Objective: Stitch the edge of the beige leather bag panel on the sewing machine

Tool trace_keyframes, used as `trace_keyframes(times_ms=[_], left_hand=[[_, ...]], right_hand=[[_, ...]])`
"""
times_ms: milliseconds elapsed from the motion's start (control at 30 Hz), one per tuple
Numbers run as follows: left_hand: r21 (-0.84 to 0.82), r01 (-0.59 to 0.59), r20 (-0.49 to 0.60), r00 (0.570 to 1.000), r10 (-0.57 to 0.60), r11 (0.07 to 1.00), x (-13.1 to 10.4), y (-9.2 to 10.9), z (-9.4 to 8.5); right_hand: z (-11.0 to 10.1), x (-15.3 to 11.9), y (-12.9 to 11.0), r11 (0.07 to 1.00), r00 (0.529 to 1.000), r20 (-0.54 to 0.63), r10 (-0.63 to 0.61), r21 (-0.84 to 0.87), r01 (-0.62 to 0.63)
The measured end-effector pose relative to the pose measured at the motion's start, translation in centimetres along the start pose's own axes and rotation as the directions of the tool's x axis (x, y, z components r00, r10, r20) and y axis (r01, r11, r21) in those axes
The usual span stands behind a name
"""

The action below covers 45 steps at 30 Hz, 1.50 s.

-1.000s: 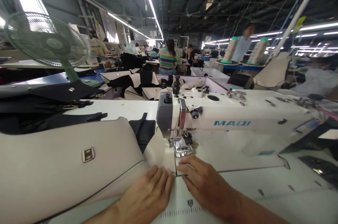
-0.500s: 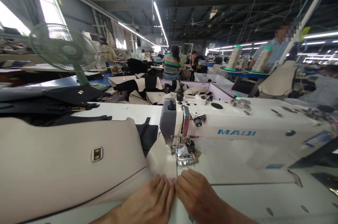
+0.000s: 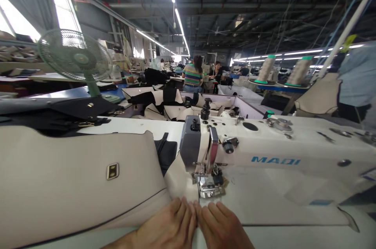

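Observation:
A cream leather bag panel [image 3: 79, 174] with dark edging and a gold metal clasp plate [image 3: 112, 171] spreads across the left of the sewing machine [image 3: 264, 147]. Its narrow right part runs up to the metal presser foot [image 3: 210, 187]. My left hand [image 3: 173, 223] has its fingers bunched on the panel's edge, just in front of the foot. Right beside it, my right hand [image 3: 220, 225] is closed at the same edge, the two hands' fingertips meeting. The fingers hide the exact grip.
Dark bag pieces [image 3: 70, 110] with gold fittings lie behind the panel. A green fan [image 3: 80, 59] stands at the left. Beyond the machine, a bin [image 3: 241, 104] holds cream and black pieces. Thread cones [image 3: 266, 69] rise at the right; co-workers are farther back.
The view has shifted slightly, so the machine sits lower and farther right. Both hands stay together at the panel's edge. A person at the right has moved farther right.

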State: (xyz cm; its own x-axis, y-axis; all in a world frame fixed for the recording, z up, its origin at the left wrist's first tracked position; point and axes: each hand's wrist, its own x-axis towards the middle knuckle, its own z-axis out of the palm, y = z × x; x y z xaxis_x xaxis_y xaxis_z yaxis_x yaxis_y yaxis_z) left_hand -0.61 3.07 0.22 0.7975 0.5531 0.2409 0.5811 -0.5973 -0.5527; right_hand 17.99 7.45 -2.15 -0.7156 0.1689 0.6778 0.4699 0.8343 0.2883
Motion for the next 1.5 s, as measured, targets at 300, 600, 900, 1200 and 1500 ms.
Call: trace_keyframes(times_ms=[300, 600, 900, 1200, 1500], left_hand=[[-0.015, -0.072, 0.046, 0.996, 0.073, 0.997, 0.8, -1.7, 1.4], [-0.023, -0.07, 0.154, 0.985, 0.073, 0.997, 2.0, -3.2, 1.4], [-0.065, -0.016, 0.178, 0.984, 0.027, 0.998, 2.0, -3.1, 1.6], [-0.123, 0.153, 0.262, 0.958, -0.117, 0.981, 1.7, -3.7, -1.9], [-0.35, 0.227, 0.307, 0.944, -0.118, 0.909, 0.9, -4.5, -2.0]], right_hand=[[-1.8, 0.5, 1.3, 0.984, 0.988, 0.075, 0.136, 0.104, -0.143], [-1.7, 0.5, 1.0, 0.937, 0.952, 0.196, 0.237, 0.213, -0.277], [-1.6, 2.9, 1.3, 0.939, 0.906, 0.341, 0.252, 0.14, -0.314], [0.1, 2.5, 1.3, 0.952, 0.897, 0.365, 0.25, 0.079, -0.297], [-0.6, 2.5, 1.6, 0.939, 0.862, 0.442, 0.248, 0.11, -0.326]])
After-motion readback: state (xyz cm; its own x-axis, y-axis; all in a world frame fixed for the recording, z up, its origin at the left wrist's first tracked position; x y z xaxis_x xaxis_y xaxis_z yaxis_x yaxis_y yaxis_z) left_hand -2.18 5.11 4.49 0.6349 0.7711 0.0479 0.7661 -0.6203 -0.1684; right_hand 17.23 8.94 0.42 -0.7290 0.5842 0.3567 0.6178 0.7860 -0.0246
